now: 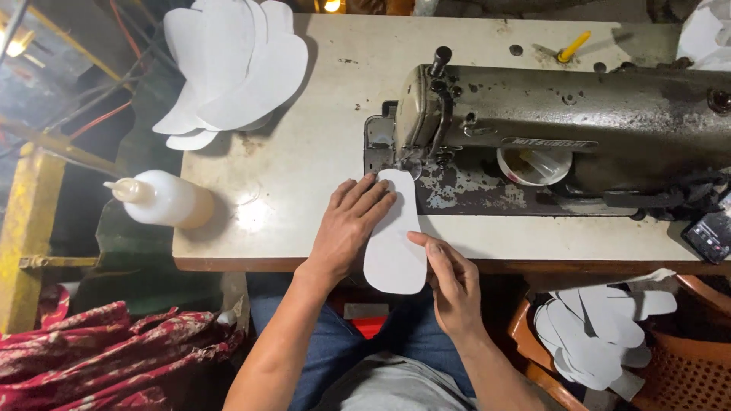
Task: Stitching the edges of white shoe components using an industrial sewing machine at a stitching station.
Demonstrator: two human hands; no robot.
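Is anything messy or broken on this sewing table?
Yes. The white squeeze bottle lies tipped on its side, its nozzle poking past the table's left edge. The old grey sewing machine has worn, flaking paint on its bed. Nothing looks spilled.

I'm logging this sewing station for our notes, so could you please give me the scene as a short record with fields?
Setting: worn cream worktable with an old grey-green sewing machine
Left hand: flat on the table, fingertips on the white sole-shaped piece
Right hand: thumb and fingers touching the piece's right edge near the table's front
Piece position: narrow end at the needle area, wide end overhanging the table edge
Table's far left: stack of white cut pieces
Left edge: white squeeze bottle lying on its side
Lower right: more cut pieces in an orange basket
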